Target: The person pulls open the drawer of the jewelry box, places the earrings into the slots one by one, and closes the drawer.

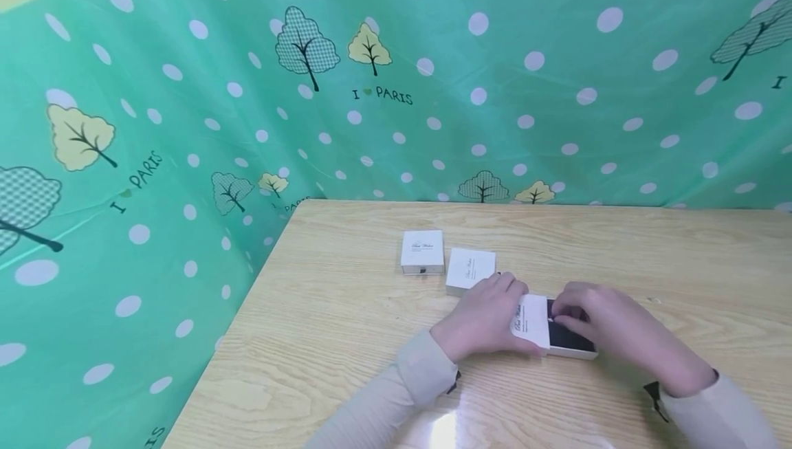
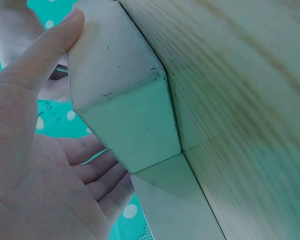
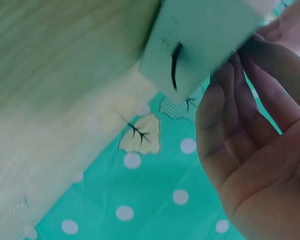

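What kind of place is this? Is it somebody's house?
I can't tell if it's a house. It looks like a little indoor work corner: a wood-grain table, a green dotted cloth with trees hung around it, and an open white box.

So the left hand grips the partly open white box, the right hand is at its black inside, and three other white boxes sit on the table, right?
Not quite: the head view shows two other white boxes on the table, not three. The left hand grips the partly open box, with the right hand at its black inside.
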### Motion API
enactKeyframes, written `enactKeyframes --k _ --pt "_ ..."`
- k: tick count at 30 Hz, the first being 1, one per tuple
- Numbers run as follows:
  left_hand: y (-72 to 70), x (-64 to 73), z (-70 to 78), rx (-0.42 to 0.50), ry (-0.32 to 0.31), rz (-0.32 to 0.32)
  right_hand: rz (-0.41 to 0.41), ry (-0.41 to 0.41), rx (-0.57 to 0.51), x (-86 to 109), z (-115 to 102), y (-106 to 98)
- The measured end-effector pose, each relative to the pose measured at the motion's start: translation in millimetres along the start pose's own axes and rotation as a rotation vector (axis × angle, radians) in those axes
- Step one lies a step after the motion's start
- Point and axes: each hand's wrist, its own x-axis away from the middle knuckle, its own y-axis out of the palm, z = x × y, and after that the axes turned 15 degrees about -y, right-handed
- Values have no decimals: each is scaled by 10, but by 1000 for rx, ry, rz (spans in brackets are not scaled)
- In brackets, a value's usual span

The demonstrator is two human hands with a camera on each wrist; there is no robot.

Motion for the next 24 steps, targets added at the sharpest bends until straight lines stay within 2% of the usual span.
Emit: enactKeyframes --k 5,13,19,24 --pt "-3 12 -7 -14 -7 3 1 47 -1 29 27 -93" --pt "-9 10 -16 -12 -7 3 35 55 -5 144 119 -147" --pt "-6 0 -16 -7 -3 0 -34 126 -39 222 204 -161" --pt "-3 -3 -7 -6 3 -6 -51 107 -28 274 251 -150"
